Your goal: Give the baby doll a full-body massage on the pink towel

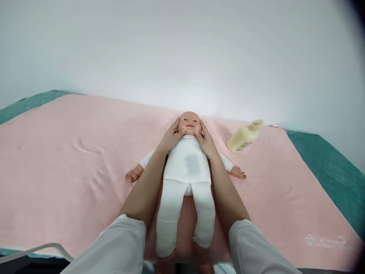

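Note:
A baby doll [187,160] with a cloth body in white lies on its back, face up, its head away from me and its legs toward me. My left hand [172,137] cups the left side of the doll's head [189,116], thumb on the cheek by the chin. From the other side my right hand [205,140] cups it likewise, thumb near the jaw. Fingers of both hands go partly out of sight beside and behind the head. The doll's arms stretch out sideways beyond my forearms.
A pale yellow pump bottle [242,139] stands tilted-looking on the pink blanket [57,163], right of the doll. Green padding [330,167] shows under the blanket's edges. A white wall [182,53] rises behind. A white cable or tube [37,249] curves at lower left.

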`<state>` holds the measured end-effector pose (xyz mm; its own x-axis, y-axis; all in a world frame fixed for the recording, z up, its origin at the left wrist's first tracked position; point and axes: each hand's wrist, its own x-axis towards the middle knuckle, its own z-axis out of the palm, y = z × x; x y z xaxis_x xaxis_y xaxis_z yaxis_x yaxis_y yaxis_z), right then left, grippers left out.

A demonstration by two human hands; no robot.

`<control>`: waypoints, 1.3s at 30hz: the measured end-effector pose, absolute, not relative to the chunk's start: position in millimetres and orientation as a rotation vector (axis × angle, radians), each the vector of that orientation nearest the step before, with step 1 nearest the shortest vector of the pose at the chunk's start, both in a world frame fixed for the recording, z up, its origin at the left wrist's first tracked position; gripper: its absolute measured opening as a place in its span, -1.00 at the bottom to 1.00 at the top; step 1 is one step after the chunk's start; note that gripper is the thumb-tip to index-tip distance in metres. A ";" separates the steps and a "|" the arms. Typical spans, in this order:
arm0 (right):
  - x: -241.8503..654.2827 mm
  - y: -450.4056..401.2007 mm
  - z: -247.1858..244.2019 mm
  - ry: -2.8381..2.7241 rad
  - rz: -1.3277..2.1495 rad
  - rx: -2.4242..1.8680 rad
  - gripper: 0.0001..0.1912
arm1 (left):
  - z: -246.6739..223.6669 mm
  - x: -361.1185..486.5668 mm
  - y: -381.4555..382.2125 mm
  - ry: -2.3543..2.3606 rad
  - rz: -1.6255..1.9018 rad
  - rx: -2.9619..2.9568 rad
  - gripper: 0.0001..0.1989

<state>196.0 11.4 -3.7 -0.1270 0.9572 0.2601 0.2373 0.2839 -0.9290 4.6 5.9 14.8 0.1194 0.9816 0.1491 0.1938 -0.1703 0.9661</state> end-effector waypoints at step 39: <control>189.0 3.8 3.0 -1.640 0.805 -1.232 -0.01 | 3.0 15.4 9.6 1.118 1.227 1.516 0.04</control>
